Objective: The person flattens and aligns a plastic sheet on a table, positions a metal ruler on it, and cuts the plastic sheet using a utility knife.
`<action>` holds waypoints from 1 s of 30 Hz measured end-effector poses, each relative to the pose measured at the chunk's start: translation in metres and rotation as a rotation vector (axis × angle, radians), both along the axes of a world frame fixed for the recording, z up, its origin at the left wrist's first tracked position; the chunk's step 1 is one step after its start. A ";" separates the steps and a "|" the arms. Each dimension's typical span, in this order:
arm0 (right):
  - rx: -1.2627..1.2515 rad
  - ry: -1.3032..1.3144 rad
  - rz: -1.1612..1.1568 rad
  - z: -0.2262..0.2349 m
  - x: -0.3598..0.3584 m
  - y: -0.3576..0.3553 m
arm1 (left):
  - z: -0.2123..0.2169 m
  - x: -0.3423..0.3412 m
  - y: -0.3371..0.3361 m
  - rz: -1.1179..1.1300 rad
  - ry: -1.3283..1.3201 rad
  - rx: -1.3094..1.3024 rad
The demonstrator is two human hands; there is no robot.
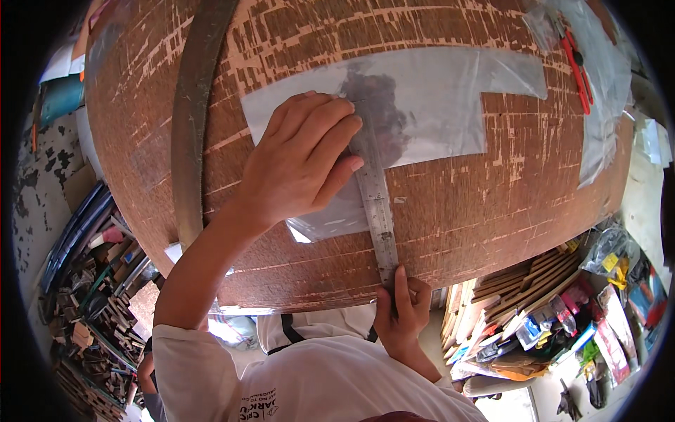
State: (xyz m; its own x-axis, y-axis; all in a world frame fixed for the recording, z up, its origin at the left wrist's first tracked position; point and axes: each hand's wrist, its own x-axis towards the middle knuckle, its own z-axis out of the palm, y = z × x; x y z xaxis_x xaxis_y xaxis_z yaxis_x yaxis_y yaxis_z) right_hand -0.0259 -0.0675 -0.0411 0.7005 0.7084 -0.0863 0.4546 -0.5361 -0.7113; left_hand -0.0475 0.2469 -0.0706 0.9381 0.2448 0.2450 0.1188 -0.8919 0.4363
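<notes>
A narrow metal ruler [378, 211] lies across the worn wooden table, pointing away from me. The fingertips and thumb of my left hand [302, 158] rest against the ruler's far left edge, fingers curved and close together. Beneath that hand spreads a clear plastic sheet [443, 119] with a dark smudge near its middle. At the table's near edge my right hand [404, 309] grips the ruler's near end, its index finger stretched along it and its thumb on the other side.
A long dark metal strip [190, 126] runs along the table's left part. Red-handled pliers [578, 74] lie at the far right beside crumpled clear plastic [605, 91]. Wooden sticks [520, 288] and bags are piled at right; wood scraps [105, 302] fill the left.
</notes>
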 end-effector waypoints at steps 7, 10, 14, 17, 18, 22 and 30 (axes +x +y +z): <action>-0.011 0.010 0.001 0.002 0.000 0.000 | 0.000 0.000 -0.001 0.009 0.007 0.014; 0.005 0.005 0.004 0.000 0.001 -0.001 | 0.000 0.001 -0.001 0.006 0.011 0.013; 0.023 0.010 -0.003 -0.003 0.000 -0.003 | 0.001 0.001 0.000 0.005 0.013 0.016; 0.026 0.018 -0.010 -0.003 -0.001 -0.004 | 0.001 0.001 0.000 0.007 0.016 0.006; 0.024 0.017 -0.009 -0.003 -0.001 -0.004 | 0.000 0.001 0.000 0.007 0.016 0.005; 0.012 0.016 0.003 -0.002 0.001 -0.003 | 0.000 0.001 0.000 0.002 0.007 -0.003; 0.013 0.018 0.009 -0.002 0.002 -0.003 | 0.000 0.001 0.001 -0.003 0.010 -0.006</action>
